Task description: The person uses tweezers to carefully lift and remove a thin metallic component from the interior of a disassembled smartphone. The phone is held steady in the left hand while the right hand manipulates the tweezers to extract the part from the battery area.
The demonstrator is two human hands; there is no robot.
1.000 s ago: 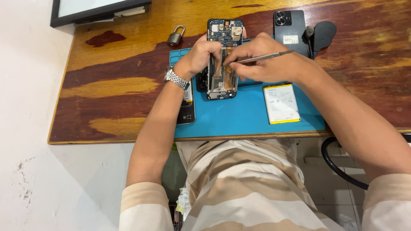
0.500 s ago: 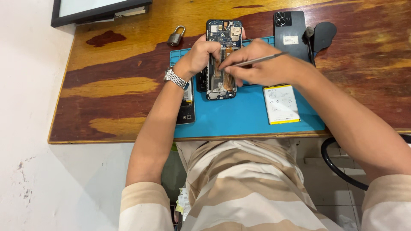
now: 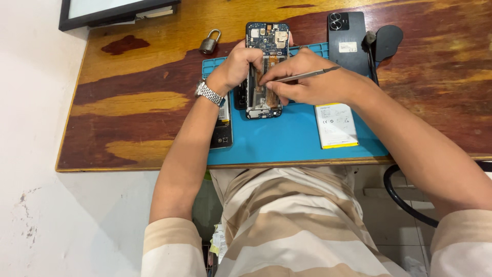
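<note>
worn wooden table (image 3: pixel 128 102), blue mat (image 3: pixel 287 138), white floor (image 3: pixel 41 215)

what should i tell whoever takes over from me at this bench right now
Left hand: grips the left edge of the opened phone, steadying it on the blue mat.
Right hand: holds thin metal tweezers, tip down inside the phone's middle.
Around: flat battery lies loose on the mat to the right; grey back cover sits beyond the mat; another dark device lies under the left forearm; padlock on the wooden table.
Done: back is off, circuit board exposed, a battery out.
Left: the work inside the phone; nothing refitted yet.
</note>
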